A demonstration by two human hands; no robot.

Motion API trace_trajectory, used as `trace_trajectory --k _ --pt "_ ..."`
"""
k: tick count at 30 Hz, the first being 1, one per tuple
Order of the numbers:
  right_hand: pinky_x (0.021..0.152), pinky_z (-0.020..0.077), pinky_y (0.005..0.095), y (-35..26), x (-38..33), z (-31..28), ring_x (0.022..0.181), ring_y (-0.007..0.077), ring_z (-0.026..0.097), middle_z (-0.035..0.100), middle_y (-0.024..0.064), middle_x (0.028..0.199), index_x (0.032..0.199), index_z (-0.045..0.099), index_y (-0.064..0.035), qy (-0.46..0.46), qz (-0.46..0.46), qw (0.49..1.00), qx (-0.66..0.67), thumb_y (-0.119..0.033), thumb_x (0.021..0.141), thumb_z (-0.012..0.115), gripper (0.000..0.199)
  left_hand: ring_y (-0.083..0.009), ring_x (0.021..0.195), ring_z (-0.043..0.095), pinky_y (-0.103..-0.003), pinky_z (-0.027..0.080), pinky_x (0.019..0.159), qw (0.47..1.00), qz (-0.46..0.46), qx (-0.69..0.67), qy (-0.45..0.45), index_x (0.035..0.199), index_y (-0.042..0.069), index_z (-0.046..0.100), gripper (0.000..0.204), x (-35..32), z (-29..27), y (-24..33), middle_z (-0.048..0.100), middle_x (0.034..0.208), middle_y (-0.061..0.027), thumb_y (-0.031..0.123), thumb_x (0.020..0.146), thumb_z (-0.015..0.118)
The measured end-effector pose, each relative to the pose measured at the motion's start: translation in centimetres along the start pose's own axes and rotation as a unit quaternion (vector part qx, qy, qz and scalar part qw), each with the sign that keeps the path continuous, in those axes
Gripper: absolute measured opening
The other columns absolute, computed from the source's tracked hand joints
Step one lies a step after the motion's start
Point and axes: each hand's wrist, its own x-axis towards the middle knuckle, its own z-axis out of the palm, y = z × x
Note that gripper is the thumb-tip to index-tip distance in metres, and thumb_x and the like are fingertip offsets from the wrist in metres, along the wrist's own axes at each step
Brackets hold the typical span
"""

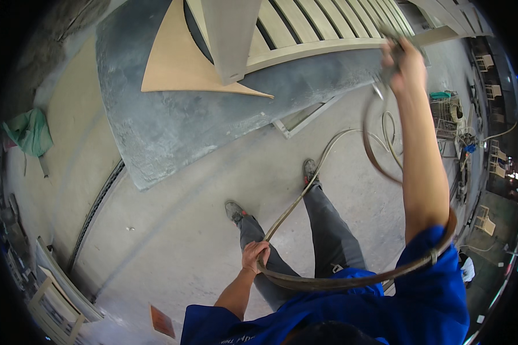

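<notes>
My left hand [255, 256] is closed around a brownish hose [290, 210] near my left thigh. The hose loops across my waist to my right side, and another stretch of it runs over the floor. Raised at the far right, my right hand [410, 68] grips a grey spray gun [392, 53], smeared by motion, with hose hanging below it. The gun is close to the right end of a pale slatted wooden furniture piece [305, 50]. That piece rests on a grey-blue tabletop [138, 135], and a broad pale leg [227, 40] of it points toward me.
A curved tan board [172, 66] lies on the tabletop beside the leg. Green cloth or bag [31, 132] is at the far left, near a dark floor track [95, 213]. Wooden frames [54, 293] stand lower left. A wire rack [448, 123] and several chair frames line the right.
</notes>
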Motion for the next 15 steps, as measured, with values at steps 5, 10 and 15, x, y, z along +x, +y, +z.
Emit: trace_trajectory --k 5,10,15 --pt "0.04 0.0396 0.0277 1.6 7.0 14.0 0.046 0.0146 0.047 0.053 0.0049 0.063 0.09 0.064 0.0006 -0.024 -0.007 0.978 0.206 -0.011 0.1 0.047 0.023 -0.0246 0.097 0.072 -0.044 0.051 0.097 0.999 0.013 -0.034 0.012 0.097 0.014 0.066 0.011 -0.1 -0.4 -0.1 0.076 0.103 -0.0018 0.013 0.088 0.073" --pt "0.041 0.0435 0.0301 0.3 2.1 10.5 0.048 0.0186 0.052 0.058 0.0105 0.067 0.104 0.06 0.0013 -0.083 0.0 0.994 0.074 -0.015 0.102 0.047 0.022 -0.0278 0.089 0.071 -0.042 0.052 0.085 0.999 0.04 -0.029 0.011 0.098 0.011 0.065 0.014 -0.1 -0.6 -0.3 0.075 0.101 -0.0047 0.007 0.086 0.073" --pt "0.05 0.0476 0.0235 -3.2 -10.9 -1.9 0.073 0.0105 0.065 0.067 0.006 0.093 0.113 0.062 -0.0021 0.051 -0.005 0.987 -0.15 -0.02 0.104 0.06 0.02 -0.0287 0.086 0.07 -0.042 0.052 0.084 0.999 0.034 -0.018 -0.008 0.095 0.01 0.067 0.013 0.0 -1.3 -0.9 0.075 0.099 -0.0055 0.006 0.084 0.073"
